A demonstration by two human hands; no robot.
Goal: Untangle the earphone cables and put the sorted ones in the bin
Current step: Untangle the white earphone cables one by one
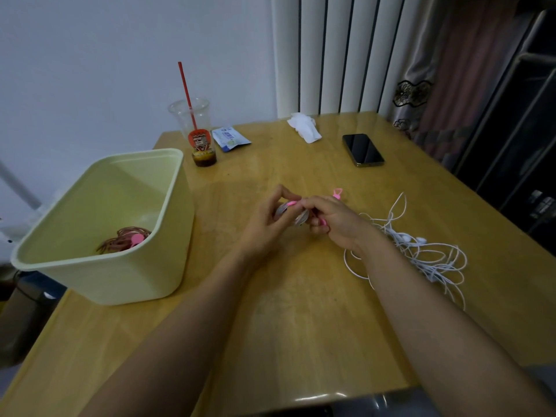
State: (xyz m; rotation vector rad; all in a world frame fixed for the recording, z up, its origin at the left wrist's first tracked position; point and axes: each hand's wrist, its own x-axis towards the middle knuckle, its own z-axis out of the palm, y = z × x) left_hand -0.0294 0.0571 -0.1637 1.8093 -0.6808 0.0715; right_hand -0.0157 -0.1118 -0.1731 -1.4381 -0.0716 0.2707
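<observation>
Your left hand (270, 218) and right hand (334, 224) meet above the middle of the bench (301, 326), fingers of both curled in, pinching between them a small coiled cable (287, 212) of pale, tightly wound loops. A soft pink strap (291, 203) crosses the top of the coil under your fingertips, and more pink shows beneath your right fingers. Just beyond your right hand a second pink tie (337, 193) with a looped end lies flat on the wood. Behind your right wrist, and partly under the forearm, the tangled white earphones (421, 254) sprawl in thin loose loops towards the bench's right edge. Well to the left of your left hand stands the bin (99, 275), a pale yellow-green plastic tub with rounded corners and a rolled rim, its near wall close to the bench's left edge; a brownish coil (123, 240) with a pink tab lies on its floor. The glossy yellow wood between your forearms and the near edge is bare. Far beyond your hands are a clear plastic cup (195, 124) with a red straw and a red-orange label, a blue-and-white packet (230, 138), a crumpled tissue (304, 126) and a dark phone (362, 150); their print is too small to read.
</observation>
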